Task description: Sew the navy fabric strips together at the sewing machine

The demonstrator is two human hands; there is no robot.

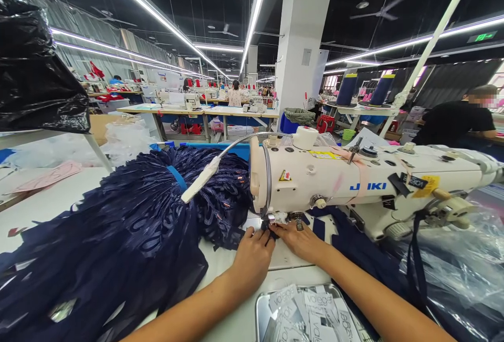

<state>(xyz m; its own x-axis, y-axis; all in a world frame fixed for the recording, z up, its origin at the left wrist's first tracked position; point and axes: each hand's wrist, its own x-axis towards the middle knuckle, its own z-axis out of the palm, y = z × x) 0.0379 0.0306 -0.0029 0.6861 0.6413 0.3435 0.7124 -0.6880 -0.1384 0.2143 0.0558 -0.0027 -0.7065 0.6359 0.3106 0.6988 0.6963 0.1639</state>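
Observation:
A white sewing machine (315, 171) spans the middle right, its needle area low at its left end. Just in front of the needle, my left hand (254, 255) is closed, its curled fingertips on a small piece of dark navy fabric (266, 237). From the other side comes my right hand (301, 241), fingers pinched together at the same fabric beside the presser foot; its fingertips are partly hidden. A large heap of navy garments (153, 205), gathered with a blue band (177, 177), lies left of the machine and reaches close to my left hand.
A metal tray (260, 313) of printed white labels sits at the front edge. More navy fabric (362, 242) and clear plastic (464, 258) lie right. A white lamp on a bent neck (200, 179) overhangs the heap. Thread cones (346, 90) stand behind; a person in black (452, 116) sits right.

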